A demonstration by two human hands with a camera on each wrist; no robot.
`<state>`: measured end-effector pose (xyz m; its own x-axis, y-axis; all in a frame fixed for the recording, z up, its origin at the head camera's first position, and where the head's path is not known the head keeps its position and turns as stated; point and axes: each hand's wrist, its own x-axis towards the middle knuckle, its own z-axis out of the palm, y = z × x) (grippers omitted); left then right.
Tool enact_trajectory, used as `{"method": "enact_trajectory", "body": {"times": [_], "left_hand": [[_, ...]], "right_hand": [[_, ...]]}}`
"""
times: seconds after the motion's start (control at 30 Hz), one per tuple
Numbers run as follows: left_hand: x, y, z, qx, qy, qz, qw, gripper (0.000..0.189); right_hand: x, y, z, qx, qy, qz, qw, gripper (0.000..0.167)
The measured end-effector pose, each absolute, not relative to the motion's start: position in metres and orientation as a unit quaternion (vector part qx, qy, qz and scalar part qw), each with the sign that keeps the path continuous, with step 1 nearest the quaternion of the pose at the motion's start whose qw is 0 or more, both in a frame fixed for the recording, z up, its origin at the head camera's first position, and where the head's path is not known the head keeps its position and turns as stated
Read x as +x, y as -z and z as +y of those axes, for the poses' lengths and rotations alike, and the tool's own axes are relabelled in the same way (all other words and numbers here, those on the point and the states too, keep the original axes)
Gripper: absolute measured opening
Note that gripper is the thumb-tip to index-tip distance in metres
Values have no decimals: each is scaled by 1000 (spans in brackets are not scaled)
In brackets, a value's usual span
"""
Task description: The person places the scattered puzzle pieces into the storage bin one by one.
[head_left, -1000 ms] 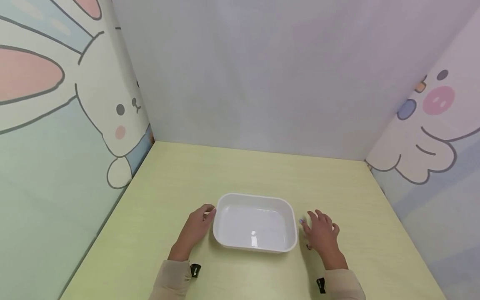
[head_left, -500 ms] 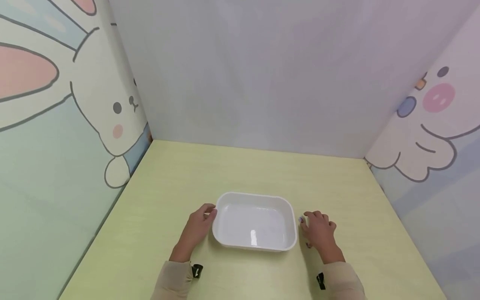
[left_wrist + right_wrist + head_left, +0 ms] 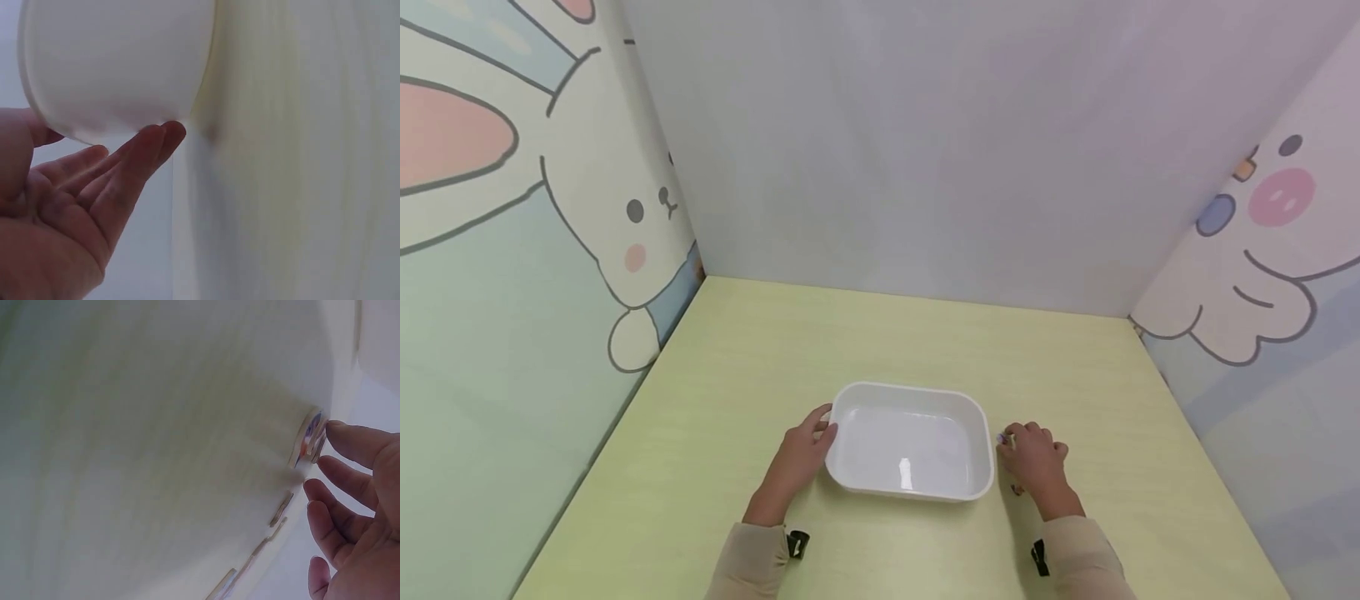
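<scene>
A white rectangular dish point(image 3: 887, 446) with rounded corners lies on the table, nothing inside it. My left hand point(image 3: 802, 456) holds its left side; in the left wrist view the thumb is at the rim and the fingers point(image 3: 140, 156) reach under the outer wall. Just right of the dish, my right hand point(image 3: 1036, 458) pinches a small flat piece with a colourful print point(image 3: 307, 439), thumb at one edge and forefinger at the other. The other right fingers are loosely bent. The piece's kind cannot be told.
Several more small flat pieces lie near the right hand, among them one thin piece point(image 3: 281, 509) in the right wrist view and a dark one point(image 3: 1017, 490) by the wrist. The pale yellow table point(image 3: 880, 333) is bounded by a grey back wall and cartoon-printed side walls.
My right hand has moved slightly left, its spread fingers closing in on the small piece. My left hand has drawn tighter against the dish's side. The dish has stayed in place.
</scene>
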<state>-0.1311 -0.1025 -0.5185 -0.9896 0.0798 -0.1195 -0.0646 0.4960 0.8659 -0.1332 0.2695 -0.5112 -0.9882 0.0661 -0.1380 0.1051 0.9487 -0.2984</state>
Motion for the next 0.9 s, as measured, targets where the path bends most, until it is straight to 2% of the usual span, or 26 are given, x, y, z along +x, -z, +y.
{"method": "enact_trajectory", "body": {"times": [0.27,0.9], "left_hand": [[-131,520,-101,9,-507,859,78,47],[-130,516,-102,10,-516,852,87,46]], "right_hand": [[-135,511,268,44,161,983,75,14],[-139,516,270,42,162,983,77,14]]}}
